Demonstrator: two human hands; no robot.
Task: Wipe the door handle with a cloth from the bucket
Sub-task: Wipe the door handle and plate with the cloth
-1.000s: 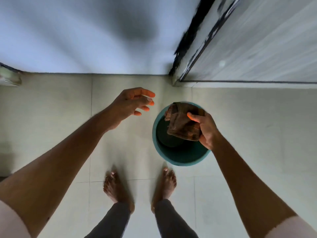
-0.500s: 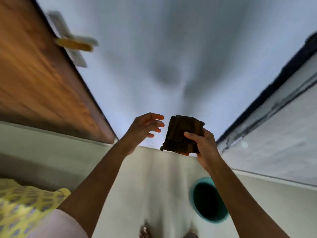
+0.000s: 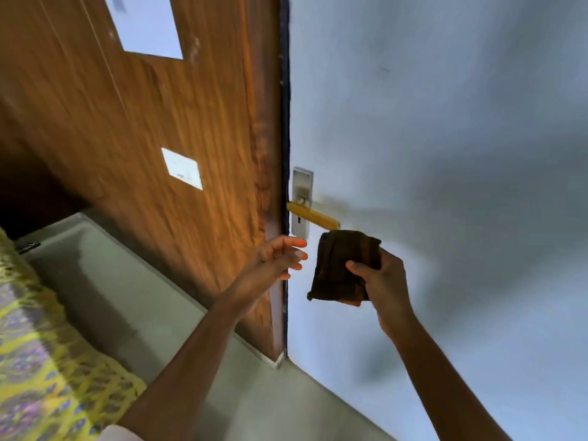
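Observation:
A yellow lever door handle (image 3: 313, 215) juts from a silver plate (image 3: 301, 198) on the pale blue door (image 3: 429, 138). My right hand (image 3: 383, 283) grips a folded dark brown cloth (image 3: 342, 265), whose top edge sits just below the handle's tip without touching it. My left hand (image 3: 275, 259) hovers beside the cloth at the door's edge, fingers apart and holding nothing. The bucket is out of view.
A brown wooden panel (image 3: 143, 128) with white stickers stands left of the door edge. Pale floor tiles (image 3: 127, 313) run below it. A yellow patterned fabric (image 3: 41, 361) fills the lower left corner.
The view has swung up from the bucket and floor to the door. My right hand lifted the cloth out of the bucket and up to just below the handle. My left hand rose alongside.

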